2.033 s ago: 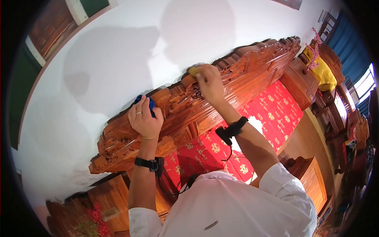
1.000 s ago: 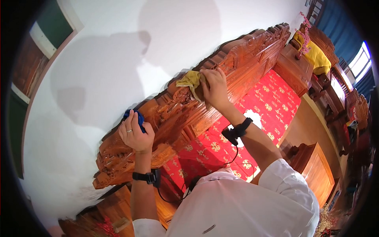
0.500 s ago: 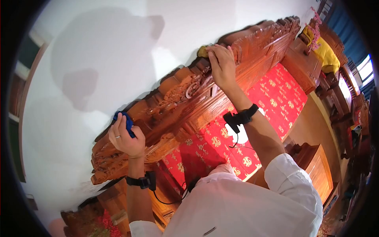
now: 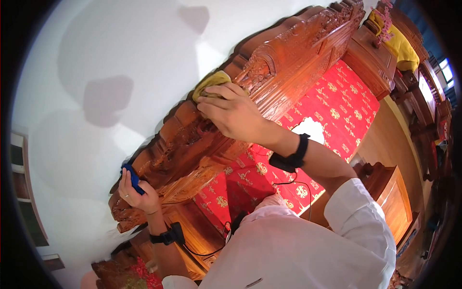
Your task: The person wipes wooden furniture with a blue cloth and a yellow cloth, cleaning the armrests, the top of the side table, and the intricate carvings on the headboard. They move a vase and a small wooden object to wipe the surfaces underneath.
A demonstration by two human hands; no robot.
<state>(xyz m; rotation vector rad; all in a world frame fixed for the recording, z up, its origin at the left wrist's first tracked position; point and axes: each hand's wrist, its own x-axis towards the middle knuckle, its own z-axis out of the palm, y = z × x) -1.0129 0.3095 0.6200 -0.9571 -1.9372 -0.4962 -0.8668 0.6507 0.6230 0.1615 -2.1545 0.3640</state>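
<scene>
A carved, glossy reddish-brown wooden backrest point(image 4: 288, 62) runs diagonally along the white wall. My right hand point(image 4: 233, 110) presses a yellow cloth point(image 4: 211, 84) against its upper edge, near the middle, with the fingers bent over the cloth. Down at the lower left end, my left hand point(image 4: 137, 192) grips a blue cloth point(image 4: 131, 177) at the same top edge. Both wrists wear black straps with thin cables.
Below the backrest lies a red seat cover point(image 4: 337, 106) with gold characters and a white patch point(image 4: 310, 131). A wooden cabinet point(image 4: 387, 202) stands at the right. Pink flowers point(image 4: 385, 26) and a yellow cover point(image 4: 402, 50) are at the upper right, red flowers point(image 4: 144, 274) at the lower left.
My right hand has slid down and left along the top edge with the yellow cloth, which now shows more. My left hand has shifted down and left with the blue cloth.
</scene>
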